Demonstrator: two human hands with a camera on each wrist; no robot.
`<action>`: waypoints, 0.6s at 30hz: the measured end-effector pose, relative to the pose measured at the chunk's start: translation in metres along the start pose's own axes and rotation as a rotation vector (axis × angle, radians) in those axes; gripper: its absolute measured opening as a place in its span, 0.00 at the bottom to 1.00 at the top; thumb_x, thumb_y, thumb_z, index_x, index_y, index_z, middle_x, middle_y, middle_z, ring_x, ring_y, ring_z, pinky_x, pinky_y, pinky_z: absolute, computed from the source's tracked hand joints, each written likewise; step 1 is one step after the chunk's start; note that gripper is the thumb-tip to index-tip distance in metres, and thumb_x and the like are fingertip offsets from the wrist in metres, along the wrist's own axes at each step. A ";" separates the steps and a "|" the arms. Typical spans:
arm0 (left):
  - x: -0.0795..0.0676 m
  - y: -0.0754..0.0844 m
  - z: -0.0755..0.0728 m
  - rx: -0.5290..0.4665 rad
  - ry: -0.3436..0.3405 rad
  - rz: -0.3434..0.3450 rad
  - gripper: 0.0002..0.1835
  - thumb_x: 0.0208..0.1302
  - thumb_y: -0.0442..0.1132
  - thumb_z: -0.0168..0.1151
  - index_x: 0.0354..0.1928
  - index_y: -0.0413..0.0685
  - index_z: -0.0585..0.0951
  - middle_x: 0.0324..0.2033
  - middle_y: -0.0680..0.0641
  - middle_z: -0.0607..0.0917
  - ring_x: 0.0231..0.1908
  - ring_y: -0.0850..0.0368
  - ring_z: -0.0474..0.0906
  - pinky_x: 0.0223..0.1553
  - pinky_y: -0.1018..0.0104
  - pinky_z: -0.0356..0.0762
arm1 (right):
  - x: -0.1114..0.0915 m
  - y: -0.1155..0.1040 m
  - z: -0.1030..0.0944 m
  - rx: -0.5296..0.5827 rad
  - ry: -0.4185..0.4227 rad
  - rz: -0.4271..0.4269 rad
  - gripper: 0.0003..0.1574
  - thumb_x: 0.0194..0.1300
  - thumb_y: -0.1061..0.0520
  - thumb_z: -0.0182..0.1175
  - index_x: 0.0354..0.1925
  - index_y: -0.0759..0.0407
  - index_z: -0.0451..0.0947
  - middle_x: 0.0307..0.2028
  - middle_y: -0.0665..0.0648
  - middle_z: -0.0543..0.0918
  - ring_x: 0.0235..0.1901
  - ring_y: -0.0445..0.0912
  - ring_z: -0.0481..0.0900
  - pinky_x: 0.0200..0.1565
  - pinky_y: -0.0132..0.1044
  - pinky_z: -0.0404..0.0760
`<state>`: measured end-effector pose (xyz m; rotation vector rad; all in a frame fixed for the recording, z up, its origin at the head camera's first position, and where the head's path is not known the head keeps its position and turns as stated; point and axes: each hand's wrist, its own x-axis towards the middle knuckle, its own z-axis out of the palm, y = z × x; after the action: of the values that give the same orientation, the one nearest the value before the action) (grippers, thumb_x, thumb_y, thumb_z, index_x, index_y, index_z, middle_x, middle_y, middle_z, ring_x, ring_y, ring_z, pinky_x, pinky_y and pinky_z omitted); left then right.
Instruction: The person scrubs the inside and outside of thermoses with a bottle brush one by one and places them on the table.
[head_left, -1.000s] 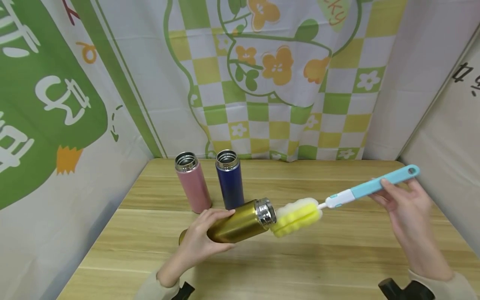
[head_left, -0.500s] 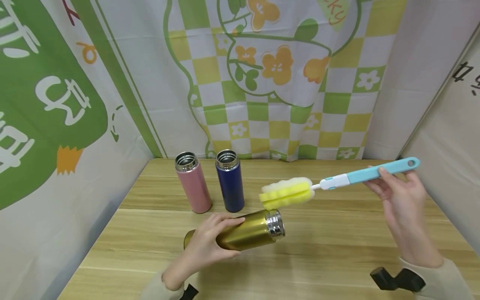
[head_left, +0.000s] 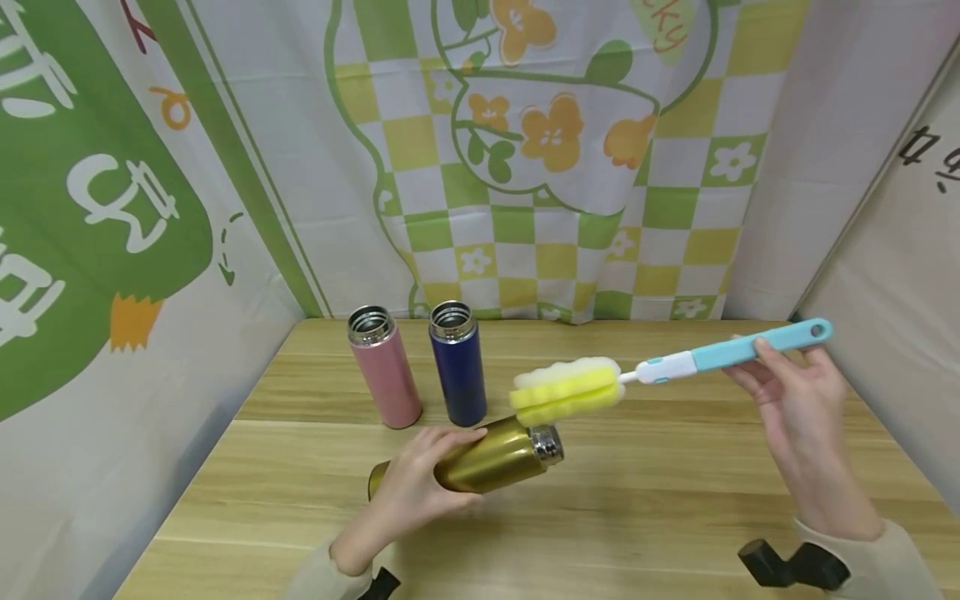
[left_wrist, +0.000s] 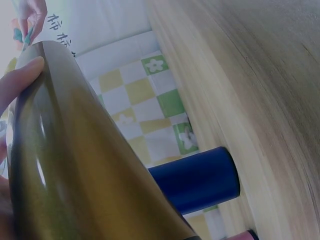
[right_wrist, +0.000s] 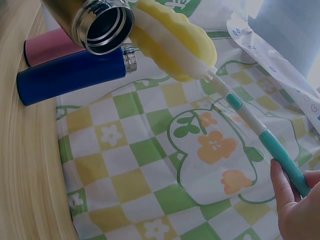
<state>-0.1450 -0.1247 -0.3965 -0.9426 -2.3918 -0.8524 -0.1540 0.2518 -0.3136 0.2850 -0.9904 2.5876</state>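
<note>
My left hand [head_left: 420, 482] grips a gold metal bottle [head_left: 495, 457] around its body, tilted with its uncapped steel mouth [right_wrist: 106, 27] facing right. In my right hand [head_left: 801, 408] is the blue handle of a bottle brush [head_left: 757, 346], pinched between thumb and fingers. The yellow and white sponge head [head_left: 567, 390] of the brush points left and lies above and beside the bottle's neck, outside the mouth. The left wrist view shows the gold bottle [left_wrist: 75, 145] close up, with fingertips [left_wrist: 30, 75] curled over it.
Behind the left hand, a pink bottle [head_left: 386, 375] and a dark blue bottle [head_left: 459, 375] stand upright and uncapped on the wooden table [head_left: 637, 517]. A patterned cloth [head_left: 517, 242] hangs at the table's far edge, with cloth walls [head_left: 892, 333] on both sides.
The brush head has moved from right in front of the gold bottle's mouth up and left to above its neck. The gold bottle has shifted slightly right and lower. Both grips stay.
</note>
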 end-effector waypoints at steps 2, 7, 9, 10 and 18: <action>0.000 -0.001 0.001 -0.007 -0.004 -0.025 0.39 0.28 0.47 0.76 0.52 0.56 0.75 0.43 0.51 0.78 0.42 0.58 0.73 0.39 0.61 0.73 | -0.001 -0.001 -0.001 0.011 0.000 0.002 0.06 0.58 0.76 0.48 0.32 0.68 0.66 0.27 0.66 0.79 0.32 0.55 0.81 0.37 0.44 0.77; 0.000 -0.003 0.001 -0.034 0.012 -0.085 0.40 0.27 0.43 0.77 0.52 0.57 0.75 0.43 0.51 0.78 0.42 0.58 0.73 0.38 0.62 0.74 | -0.003 -0.002 -0.005 0.007 -0.025 0.011 0.07 0.59 0.76 0.46 0.33 0.68 0.66 0.28 0.64 0.78 0.33 0.55 0.81 0.36 0.44 0.78; 0.000 -0.004 0.001 -0.043 0.032 -0.091 0.40 0.26 0.42 0.78 0.52 0.56 0.74 0.43 0.51 0.79 0.42 0.59 0.73 0.38 0.63 0.74 | -0.003 -0.003 -0.007 -0.002 -0.039 0.020 0.08 0.59 0.76 0.45 0.34 0.68 0.66 0.28 0.64 0.78 0.34 0.55 0.81 0.36 0.43 0.78; 0.000 -0.005 0.001 -0.047 0.043 -0.090 0.41 0.26 0.42 0.78 0.52 0.56 0.74 0.43 0.51 0.79 0.42 0.59 0.73 0.37 0.63 0.74 | -0.004 -0.003 -0.009 -0.005 -0.047 0.026 0.08 0.59 0.76 0.44 0.34 0.68 0.66 0.28 0.64 0.78 0.34 0.55 0.81 0.36 0.43 0.78; 0.000 -0.009 0.001 -0.088 0.099 -0.048 0.42 0.26 0.40 0.78 0.53 0.53 0.73 0.42 0.51 0.79 0.41 0.59 0.75 0.38 0.63 0.74 | -0.004 -0.005 -0.018 -0.026 -0.080 0.050 0.10 0.60 0.77 0.43 0.35 0.67 0.67 0.27 0.63 0.78 0.36 0.56 0.80 0.37 0.43 0.78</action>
<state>-0.1515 -0.1292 -0.4003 -0.8580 -2.3173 -1.0055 -0.1492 0.2661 -0.3250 0.3638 -1.0705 2.6242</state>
